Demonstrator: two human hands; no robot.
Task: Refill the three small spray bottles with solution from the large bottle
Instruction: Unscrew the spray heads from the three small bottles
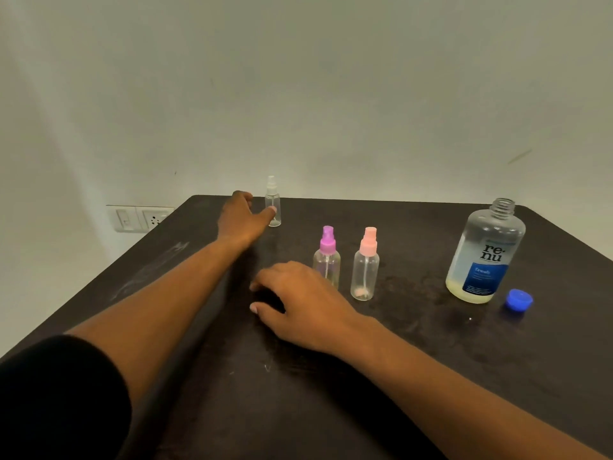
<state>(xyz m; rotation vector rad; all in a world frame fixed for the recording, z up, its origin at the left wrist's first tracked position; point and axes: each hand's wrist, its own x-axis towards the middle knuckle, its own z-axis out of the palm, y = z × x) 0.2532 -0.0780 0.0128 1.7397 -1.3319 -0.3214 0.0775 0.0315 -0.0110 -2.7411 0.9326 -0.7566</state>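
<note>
Far left: left hand (pixel 243 215) stretched out, fingers loosely spread, thumb at the clear spray bottle (pixel 273 203), not gripping yet. Nearer, middle: right hand (pixel 298 298) resting relaxed on the dark table (pixel 414 376), holding nothing, just beside the purple-capped bottle (pixel 326 257). Next right, the pink-capped bottle (pixel 365 265). All three small bottles capped and seemingly near empty. Far right: large bottle (pixel 486 254) uncapped, blue cap (pixel 518 299) beside it. Refilling apparently not begun; opening and pouring all left.

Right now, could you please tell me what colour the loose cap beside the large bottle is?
Blue; the cap shows clearly in the head view.
</note>
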